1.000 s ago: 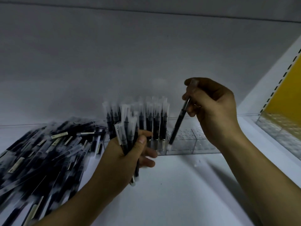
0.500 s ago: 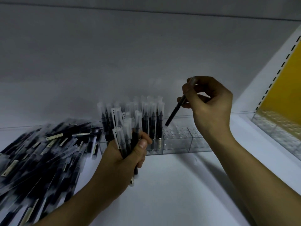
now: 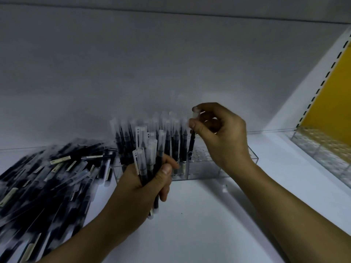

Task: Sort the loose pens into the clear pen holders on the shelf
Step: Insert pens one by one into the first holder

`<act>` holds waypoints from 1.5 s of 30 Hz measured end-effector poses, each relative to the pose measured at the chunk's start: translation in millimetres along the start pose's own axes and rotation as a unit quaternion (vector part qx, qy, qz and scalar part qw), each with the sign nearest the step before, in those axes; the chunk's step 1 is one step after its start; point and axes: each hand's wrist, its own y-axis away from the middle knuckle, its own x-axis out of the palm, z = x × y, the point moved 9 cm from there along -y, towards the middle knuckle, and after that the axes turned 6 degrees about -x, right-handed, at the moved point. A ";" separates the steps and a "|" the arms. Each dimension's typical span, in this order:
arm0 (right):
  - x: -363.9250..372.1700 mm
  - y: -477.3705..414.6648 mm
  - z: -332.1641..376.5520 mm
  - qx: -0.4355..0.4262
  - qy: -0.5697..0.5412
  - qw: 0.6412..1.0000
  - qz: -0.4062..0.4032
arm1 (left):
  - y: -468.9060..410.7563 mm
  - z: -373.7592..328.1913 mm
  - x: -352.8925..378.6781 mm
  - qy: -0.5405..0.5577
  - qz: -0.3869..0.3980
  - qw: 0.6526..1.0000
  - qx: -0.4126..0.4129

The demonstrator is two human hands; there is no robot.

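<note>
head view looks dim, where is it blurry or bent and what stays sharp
Head view: dim overall, cool grey cast; the loose pen pile at far left smears into streaks; the clear caps of the pens standing in the clear pen holder look soft; both hands read fairly sharp; the wide lens bows the shelf edge; the yellow panel is the brightest patch.

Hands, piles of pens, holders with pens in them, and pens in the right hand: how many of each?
Hands: 2, left hand and right hand
Loose pen pile: 1
Clear pen holder with pens standing in it: 1
Single pen in the right hand's grip: 1
Total: 5
</note>
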 end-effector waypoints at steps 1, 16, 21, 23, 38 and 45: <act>1.9 0.5 -1.0 0.000 0.009 1.000 0.008 | 0.1 -2.0 1.9 -0.003 0.003 1.000 0.001; 11.1 6.6 -27.4 0.167 -0.031 0.984 0.047 | 2.5 -0.8 5.5 0.026 0.006 0.998 -0.049; 10.6 10.7 -0.2 0.096 -0.154 0.983 -0.025 | 4.8 -10.9 0.9 -0.025 -0.007 0.999 -0.023; 14.0 12.8 21.9 0.018 -0.171 0.985 0.002 | 5.0 -10.9 -0.8 -0.008 -0.014 0.999 -0.029; 9.3 3.4 24.1 0.092 -0.290 0.952 0.021 | 6.3 -14.5 -6.6 0.058 -0.057 0.995 -0.062; -16.3 -10.4 -4.1 0.137 -0.347 0.926 -0.053 | 2.0 -9.6 -5.7 0.084 -0.039 0.993 -0.071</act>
